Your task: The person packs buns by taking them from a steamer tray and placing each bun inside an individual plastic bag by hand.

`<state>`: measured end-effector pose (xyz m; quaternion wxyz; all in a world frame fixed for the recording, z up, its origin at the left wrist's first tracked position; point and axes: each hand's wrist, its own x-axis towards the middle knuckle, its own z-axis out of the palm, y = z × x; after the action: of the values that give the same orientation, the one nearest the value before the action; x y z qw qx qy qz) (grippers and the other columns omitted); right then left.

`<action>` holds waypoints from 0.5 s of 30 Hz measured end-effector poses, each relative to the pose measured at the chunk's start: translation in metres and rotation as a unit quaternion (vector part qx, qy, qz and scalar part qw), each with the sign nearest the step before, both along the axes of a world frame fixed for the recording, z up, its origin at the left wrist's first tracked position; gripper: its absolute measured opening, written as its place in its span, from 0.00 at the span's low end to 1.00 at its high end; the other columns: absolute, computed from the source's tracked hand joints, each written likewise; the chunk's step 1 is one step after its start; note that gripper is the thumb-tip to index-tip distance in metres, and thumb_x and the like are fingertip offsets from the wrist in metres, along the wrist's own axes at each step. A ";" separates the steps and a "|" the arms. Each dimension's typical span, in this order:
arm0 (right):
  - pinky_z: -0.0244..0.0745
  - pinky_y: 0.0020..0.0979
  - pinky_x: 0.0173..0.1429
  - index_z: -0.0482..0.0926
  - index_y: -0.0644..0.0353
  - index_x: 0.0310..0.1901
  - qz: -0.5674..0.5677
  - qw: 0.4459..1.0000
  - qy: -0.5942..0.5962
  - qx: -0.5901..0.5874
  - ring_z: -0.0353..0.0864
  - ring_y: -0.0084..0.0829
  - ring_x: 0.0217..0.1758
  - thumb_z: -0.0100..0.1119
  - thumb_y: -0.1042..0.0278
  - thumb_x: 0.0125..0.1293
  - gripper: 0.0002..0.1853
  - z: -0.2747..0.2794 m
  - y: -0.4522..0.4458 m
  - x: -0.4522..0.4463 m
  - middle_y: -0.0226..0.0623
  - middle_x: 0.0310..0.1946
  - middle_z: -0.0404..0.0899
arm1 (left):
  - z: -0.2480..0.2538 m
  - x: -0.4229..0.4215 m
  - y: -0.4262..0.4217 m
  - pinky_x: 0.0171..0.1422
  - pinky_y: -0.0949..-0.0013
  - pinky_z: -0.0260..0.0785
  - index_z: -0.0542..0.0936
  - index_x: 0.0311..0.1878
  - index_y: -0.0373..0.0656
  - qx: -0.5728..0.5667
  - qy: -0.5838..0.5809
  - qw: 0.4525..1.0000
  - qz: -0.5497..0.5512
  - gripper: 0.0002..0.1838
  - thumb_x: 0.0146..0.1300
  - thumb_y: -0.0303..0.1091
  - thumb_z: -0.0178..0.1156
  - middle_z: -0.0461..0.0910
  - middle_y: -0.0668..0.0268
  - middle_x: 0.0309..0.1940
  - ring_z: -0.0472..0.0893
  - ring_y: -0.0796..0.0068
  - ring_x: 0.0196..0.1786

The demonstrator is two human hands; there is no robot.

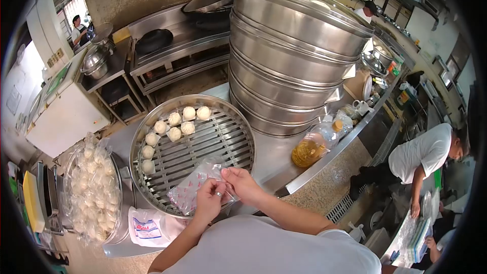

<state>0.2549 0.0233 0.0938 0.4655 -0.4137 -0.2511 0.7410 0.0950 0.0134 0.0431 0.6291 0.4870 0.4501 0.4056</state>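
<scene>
A clear plastic bag with pinkish-red print is pinched between my left hand and my right hand. The fingers of both hands meet near its right end, and a ring shows on my left hand. Below the bag lies a round metal steamer tray with a slatted bottom. Several white buns sit along the tray's far and left part, away from my hands. Whether anything is inside the bag I cannot tell.
Stacked metal steamers tower behind the tray on the right. A bottle of yellow oil stands near the counter edge. To the left are plastic-wrapped buns and a white printed bag. A co-worker bends at the right.
</scene>
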 end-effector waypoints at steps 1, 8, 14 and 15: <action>0.71 0.23 0.31 0.80 0.61 0.39 -0.010 0.999 -0.017 0.037 0.75 0.18 0.27 0.61 0.65 0.78 0.10 -0.011 0.002 0.001 0.26 0.27 0.79 | 0.011 0.002 0.002 0.37 0.79 0.71 0.76 0.46 0.40 -0.002 -0.049 0.999 0.017 0.03 0.78 0.28 0.59 0.79 0.72 0.33 0.77 0.85 0.34; 0.68 0.21 0.30 0.82 0.59 0.40 -0.002 0.994 -0.090 0.059 0.72 0.15 0.26 0.58 0.60 0.80 0.12 -0.010 0.008 -0.023 0.24 0.26 0.78 | 0.031 -0.003 0.004 0.41 0.78 0.71 0.76 0.45 0.40 0.095 -0.025 0.993 0.062 0.04 0.75 0.26 0.63 0.77 0.71 0.37 0.78 0.84 0.38; 0.69 0.22 0.29 0.81 0.59 0.40 0.025 0.991 -0.059 0.120 0.75 0.16 0.28 0.57 0.64 0.81 0.11 -0.028 0.026 -0.050 0.25 0.26 0.78 | 0.005 -0.042 0.014 0.48 0.73 0.74 0.77 0.48 0.37 0.084 0.025 0.982 0.170 0.07 0.73 0.25 0.65 0.80 0.70 0.42 0.78 0.81 0.41; 0.69 0.22 0.29 0.81 0.59 0.40 0.043 0.987 -0.075 0.135 0.75 0.16 0.29 0.57 0.65 0.81 0.10 -0.026 0.028 -0.056 0.26 0.26 0.78 | 0.007 -0.045 0.018 0.49 0.73 0.75 0.76 0.50 0.37 0.073 0.006 0.977 0.199 0.08 0.73 0.26 0.65 0.80 0.69 0.42 0.78 0.81 0.41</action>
<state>0.1990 0.0510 0.0682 0.4647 -0.3905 -0.4002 0.6866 0.0502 0.0313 0.0499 0.4960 0.4349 0.5107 0.5514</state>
